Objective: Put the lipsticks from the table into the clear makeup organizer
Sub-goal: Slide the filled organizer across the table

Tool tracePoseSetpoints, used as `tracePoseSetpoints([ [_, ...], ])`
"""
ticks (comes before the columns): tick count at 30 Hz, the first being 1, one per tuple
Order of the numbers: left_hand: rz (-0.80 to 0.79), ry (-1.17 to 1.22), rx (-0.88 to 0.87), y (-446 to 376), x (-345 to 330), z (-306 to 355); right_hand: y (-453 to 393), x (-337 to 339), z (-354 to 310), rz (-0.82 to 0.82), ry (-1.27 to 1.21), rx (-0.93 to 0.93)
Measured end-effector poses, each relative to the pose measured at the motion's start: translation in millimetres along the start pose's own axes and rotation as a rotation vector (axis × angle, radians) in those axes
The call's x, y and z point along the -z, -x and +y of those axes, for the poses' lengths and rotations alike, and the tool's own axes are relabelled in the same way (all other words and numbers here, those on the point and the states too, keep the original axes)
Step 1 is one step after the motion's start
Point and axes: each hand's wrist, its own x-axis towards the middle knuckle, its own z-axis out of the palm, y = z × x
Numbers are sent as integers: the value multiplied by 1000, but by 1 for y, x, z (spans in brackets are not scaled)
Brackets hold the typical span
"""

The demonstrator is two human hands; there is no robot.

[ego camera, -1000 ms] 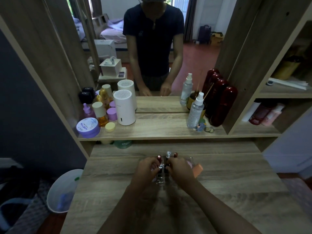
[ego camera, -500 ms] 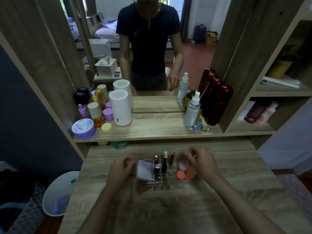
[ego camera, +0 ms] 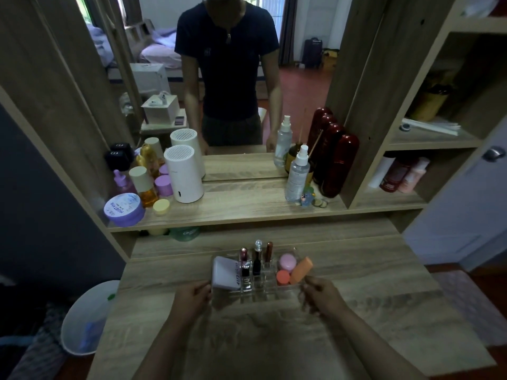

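Three lipsticks (ego camera: 256, 259) stand upright in the clear makeup organizer (ego camera: 263, 290), on the table (ego camera: 370, 286) directly ahead of me. My left hand (ego camera: 192, 296) and right hand (ego camera: 322, 296) flank its near corners, fingers curled, holding nothing I can make out.

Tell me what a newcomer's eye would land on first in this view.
The clear makeup organizer at the table's middle, with three lipsticks upright in its slots, a white compact on its left and pink and orange sponges on its right. The left hand and right hand flank its near corners. Behind, dark red bottles stand by the mirror.
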Motion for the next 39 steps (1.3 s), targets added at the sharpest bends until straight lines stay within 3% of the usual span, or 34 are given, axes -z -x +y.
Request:
tracePoseSetpoints([
  [6, 59, 96, 19, 3, -6, 1, -1, -8, -6, 114, -154, -38],
  [12, 174, 10, -42, 2, -12, 1, -10, -9, 1, 150, -214, -49],
  [26, 103, -26, -101, -6, -57, 19, -30, 36, 27, 219, -249, -66],
  [39, -11, -1, -12, -13, -146, 52, -35, 128, 47, 314, -179, -103],
])
